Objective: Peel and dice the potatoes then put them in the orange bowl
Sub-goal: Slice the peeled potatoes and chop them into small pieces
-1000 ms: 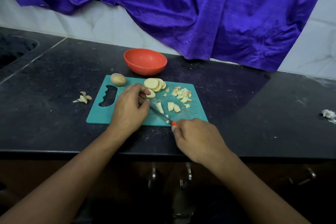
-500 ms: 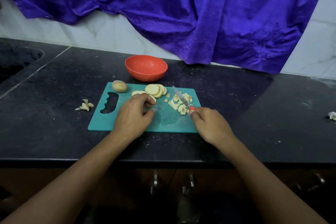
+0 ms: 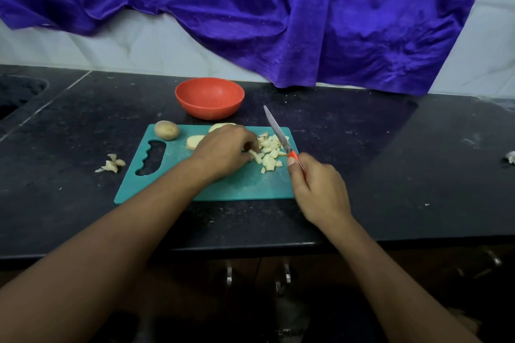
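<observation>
A teal cutting board lies on the black counter. On its right part sits a heap of diced potato. My left hand rests at the heap's left edge with curled fingertips touching the pieces. Potato slices peek out to the left of and behind that hand. A whole unpeeled potato sits at the board's far left corner. My right hand grips the orange handle of a knife, blade raised and pointing away over the heap. The orange bowl stands behind the board, empty.
A small pile of potato peel lies on the counter left of the board. A sink recess is at far left. A purple cloth hangs over the white wall behind. Cabinet handles show below the counter edge.
The knife moved from cutting near my left hand to the right side, blade lifted over the heap. My left hand slid right to the diced pieces, which are gathered closer together.
</observation>
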Demonstrator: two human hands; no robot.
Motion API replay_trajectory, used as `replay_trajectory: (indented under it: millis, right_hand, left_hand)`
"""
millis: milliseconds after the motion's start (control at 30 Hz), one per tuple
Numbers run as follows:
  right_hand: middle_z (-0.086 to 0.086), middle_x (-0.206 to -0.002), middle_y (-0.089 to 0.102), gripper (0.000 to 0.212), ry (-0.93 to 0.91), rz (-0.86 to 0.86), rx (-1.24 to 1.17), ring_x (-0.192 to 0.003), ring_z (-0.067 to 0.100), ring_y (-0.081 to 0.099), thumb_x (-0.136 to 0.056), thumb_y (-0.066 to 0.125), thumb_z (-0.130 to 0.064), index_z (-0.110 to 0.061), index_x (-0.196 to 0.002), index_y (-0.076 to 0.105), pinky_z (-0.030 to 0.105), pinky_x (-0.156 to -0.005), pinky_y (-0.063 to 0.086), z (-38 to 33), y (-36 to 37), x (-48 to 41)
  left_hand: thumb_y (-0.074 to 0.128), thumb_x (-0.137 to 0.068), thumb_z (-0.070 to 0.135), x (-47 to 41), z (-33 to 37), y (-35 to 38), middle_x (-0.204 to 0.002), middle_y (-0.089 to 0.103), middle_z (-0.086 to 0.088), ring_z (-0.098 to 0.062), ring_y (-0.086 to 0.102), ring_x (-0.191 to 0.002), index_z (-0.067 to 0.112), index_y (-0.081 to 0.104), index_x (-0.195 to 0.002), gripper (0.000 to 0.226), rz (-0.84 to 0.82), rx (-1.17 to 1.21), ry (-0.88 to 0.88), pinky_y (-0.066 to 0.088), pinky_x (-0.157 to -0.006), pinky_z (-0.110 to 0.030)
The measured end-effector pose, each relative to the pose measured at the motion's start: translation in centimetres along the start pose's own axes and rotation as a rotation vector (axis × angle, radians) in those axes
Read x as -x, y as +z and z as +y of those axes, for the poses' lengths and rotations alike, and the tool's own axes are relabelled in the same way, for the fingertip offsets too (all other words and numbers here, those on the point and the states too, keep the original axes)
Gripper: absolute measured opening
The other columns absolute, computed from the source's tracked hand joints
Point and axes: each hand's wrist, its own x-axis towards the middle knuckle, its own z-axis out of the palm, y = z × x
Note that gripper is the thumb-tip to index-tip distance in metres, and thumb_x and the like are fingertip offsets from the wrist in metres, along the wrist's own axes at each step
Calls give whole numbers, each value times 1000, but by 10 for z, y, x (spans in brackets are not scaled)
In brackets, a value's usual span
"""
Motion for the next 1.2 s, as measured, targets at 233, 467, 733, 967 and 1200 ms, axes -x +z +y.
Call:
replay_trajectory:
  millis: [233, 467, 733, 967, 1200]
  right_hand:
    - [-5, -59, 55, 40, 18, 7, -67, -50, 12, 53, -108, 40, -48, -26, -76, 51, 29, -45, 39, 5, 3, -1]
    - [-4, -61, 58, 39, 25, 3, -71, -51, 12, 56, -108, 39, -49, -26, -78, 53, 32, -46, 44, 6, 3, -2]
    - [-5, -60, 55, 39, 31, 2, -87, -51, 11, 53, -108, 40, -48, -27, -77, 51, 27, -46, 38, 6, 3, -2]
    - [-5, -60, 56, 36, 39, -7, -96, -51, 12, 54, -108, 41, -45, -28, -77, 51, 28, -46, 40, 7, 3, -3]
    - [-6, -58, 52, 37, 39, -1, -100, -48, 9, 49, -108, 42, -44, -29, -74, 48, 22, -46, 32, 6, 3, -2]
  left_hand:
    - [75, -90, 35, -6, -8, -2, -93, 70, 10, -13, 64, -88, 29, 70, -100, 13, 32, 67, 1, 52, -73, -35]
    - [68, -94, 15, -16, -10, -2, -95, 68, 10, -10, 63, -87, 32, 76, -105, 22, -20, 174, -19, 51, -78, -31]
    - [59, -89, -8, -16, 0, -2, -99, 73, 12, 2, 67, -91, 25, 76, -110, 42, 40, 335, 13, 49, -77, -9]
    - [78, -79, 56, -9, 18, 0, -92, 68, 17, -5, 62, -86, 33, 74, -104, 35, -125, 81, 106, 52, -78, -31]
    - [74, -87, 37, -12, 23, 1, -97, 72, 15, -9, 64, -92, 35, 73, -99, 12, -110, 32, 83, 51, -78, -31]
